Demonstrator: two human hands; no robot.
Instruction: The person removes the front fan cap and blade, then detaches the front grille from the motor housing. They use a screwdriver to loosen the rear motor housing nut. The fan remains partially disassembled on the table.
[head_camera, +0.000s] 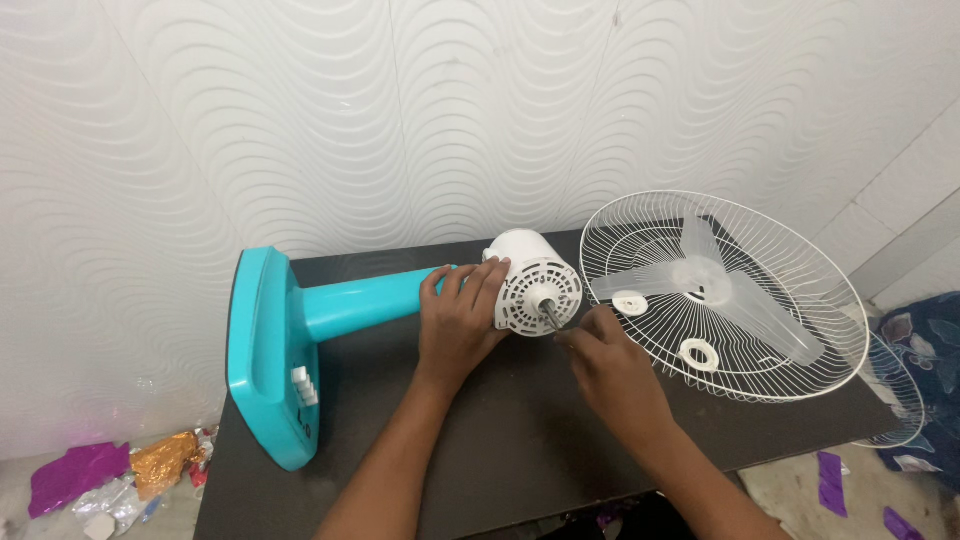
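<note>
My left hand (458, 320) wraps the fan motor (528, 281), its shaft (551, 312) pointing toward my nearer right hand (610, 362), fingertips pinched at its tip.

Crumpled foil wrappers (120, 475), purple, gold and silvery, lie on the floor. They sit just left of the dark table (500, 450).

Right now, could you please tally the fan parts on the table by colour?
Teal: 1, the base and neck, lying on its side.
White: 4, the motor housing steadied by the left hand, the wire grille, and two rings in it.
Clear: 1, the blade.
Total: 6.
The right hand is at the shaft.
</note>
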